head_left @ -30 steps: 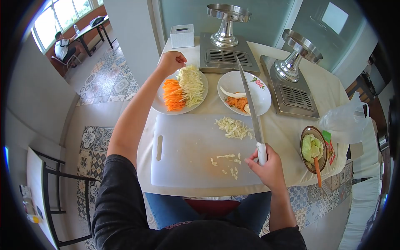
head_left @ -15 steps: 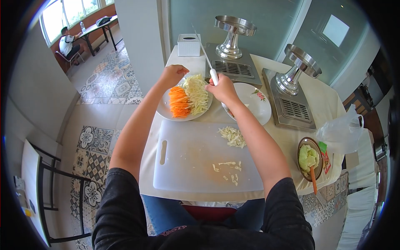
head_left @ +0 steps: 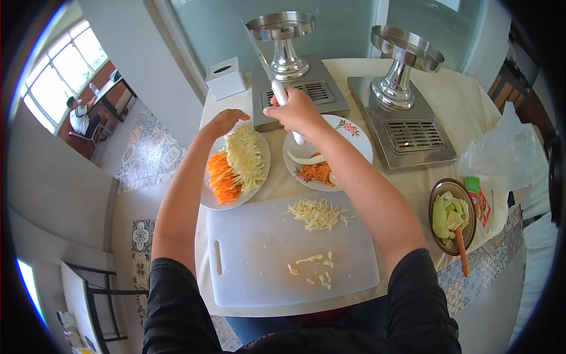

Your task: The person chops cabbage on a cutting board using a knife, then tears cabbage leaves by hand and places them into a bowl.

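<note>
My right hand [head_left: 295,111] is closed round the white handle [head_left: 279,92] of a knife, over the second plate. The thin knife blade [head_left: 256,52] points up and away to the left. My left hand [head_left: 226,123] is at the far edge of a white plate [head_left: 263,177], its fingers bent together by the shredded cabbage [head_left: 245,158]; whatever they pinch is hidden. Beside the cabbage lie carrot shreds [head_left: 223,179]. A flowered plate [head_left: 361,141] under my right forearm holds orange peelings [head_left: 317,173] and a pale curved piece.
Nearest me lies a white cutting board [head_left: 253,277] with chopped cabbage [head_left: 318,213] and scraps. Two metal stands [head_left: 287,59] are behind. At right are a brown bowl [head_left: 436,239] with cabbage and an orange handle, and a plastic bag [head_left: 501,153]. A person [head_left: 81,118] sits far left.
The view has swung to the right and tilted. My right hand still grips the knife; my left hand has come down closer to the cabbage pile.
</note>
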### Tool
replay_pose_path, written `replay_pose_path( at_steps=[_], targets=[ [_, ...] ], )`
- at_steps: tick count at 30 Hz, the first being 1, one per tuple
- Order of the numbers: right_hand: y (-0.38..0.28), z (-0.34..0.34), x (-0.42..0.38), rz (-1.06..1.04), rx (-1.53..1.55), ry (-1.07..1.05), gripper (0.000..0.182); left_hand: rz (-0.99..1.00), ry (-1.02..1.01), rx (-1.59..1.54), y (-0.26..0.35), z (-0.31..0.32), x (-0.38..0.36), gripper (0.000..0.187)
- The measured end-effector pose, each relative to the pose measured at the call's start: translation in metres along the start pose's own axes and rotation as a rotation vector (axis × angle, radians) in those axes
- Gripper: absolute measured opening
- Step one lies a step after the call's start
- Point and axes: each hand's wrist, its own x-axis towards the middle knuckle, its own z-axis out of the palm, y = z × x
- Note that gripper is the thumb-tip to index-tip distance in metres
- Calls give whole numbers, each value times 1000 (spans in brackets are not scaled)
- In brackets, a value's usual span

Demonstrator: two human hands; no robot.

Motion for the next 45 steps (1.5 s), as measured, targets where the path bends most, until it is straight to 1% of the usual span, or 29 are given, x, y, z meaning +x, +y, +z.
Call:
replay_pose_path(
  at_steps=[3, 4, 7, 8, 11, 12, 15, 16, 18, 20, 21, 22, 23, 24, 25, 26, 27, 29, 31, 33, 34, 35, 38, 41, 42, 44, 45],
  targets=[
    [-11, -24, -5, -24, 28, -33, 33, -45, -251, 116, 10, -5, 9, 40],
    [-15, -31, -8, -50, -19, -28, 32, -146, -267, 104, 22, -5, 7, 40],
    [-17, -45, -15, -126, -42, -35, 33, -153, -261, 193, 49, -10, -7, 42],
    [-17, -48, -18, -136, -54, -40, 34, -217, -315, 258, 61, -15, -12, 48],
    [-13, -51, -25, -159, -71, -64, 34, -393, -285, 40, 60, -16, -17, 58],
    [-14, -51, -29, -147, -63, -71, 33, -391, -381, 51, 50, -21, -11, 68],
    [-20, -55, -45, -125, -72, -82, 33, -384, -320, -16, 55, -21, -15, 67],
    [-22, -58, -50, -125, -92, -79, 33, -400, -352, -79, 57, -24, -15, 64],
    [-29, -64, -63, -98, -86, -89, 34, -341, -277, -139, 52, -23, -19, 63],
    [-31, -69, -75, -105, -108, -55, 34, -275, -185, -245, 25, -22, -18, 64],
    [-30, -70, -82, -99, -117, -43, 34, -272, -189, -197, 41, -24, -29, 62],
    [-27, -73, -89, -61, -98, -61, 31, -257, -136, -189, 40, -25, -36, 60],
    [-25, -76, -100, -82, -102, -65, 25, -243, -85, -181, 40, -23, -43, 59],
    [-24, -80, -113, -11, -98, -88, 22, -205, -18, -127, 46, -22, -54, 59],
    [-23, -86, -125, 56, -97, -107, 20, -163, 51, -73, 55, -23, -63, 59],
    [-20, -92, -139, 105, -92, -137, 19, -89, 188, 10, 63, -19, -77, 50],
    [-18, -97, -157, 151, -86, -167, 17, -71, 201, 0, 84, -15, -99, 45],
    [-11, -104, -193, 231, -97, -203, 15, -37, 221, -13, 145, 4, -155, 36],
    [-1, -107, -235, 305, -131, -225, 14, 76, 162, 11, 183, 37, -214, 27],
    [12, -110, -270, 230, -279, -261, 16, 68, 62, -29, 206, 73, -264, 33],
    [16, -108, -287, 189, -352, -278, 17, 89, 47, 21, 209, 90, -282, 38],
    [17, -104, -303, 197, -361, -266, 19, 111, 33, 74, 210, 106, -297, 43],
    [19, -93, -339, 196, -378, -213, 24, 19, 168, 77, 222, 145, -327, 50],
    [26, -71, -354, 142, -376, -124, 27, -24, 340, 19, 223, 176, -330, 46],
    [31, -63, -353, 103, -392, -88, 27, 44, 422, -10, 225, 183, -327, 35],
    [37, -49, -349, 25, -418, -22, 26, 34, 465, -97, 229, 195, -319, 28],
    [37, -43, -346, 37, -406, -31, 27, 28, 486, -142, 231, 200, -315, 25]
  ],
)
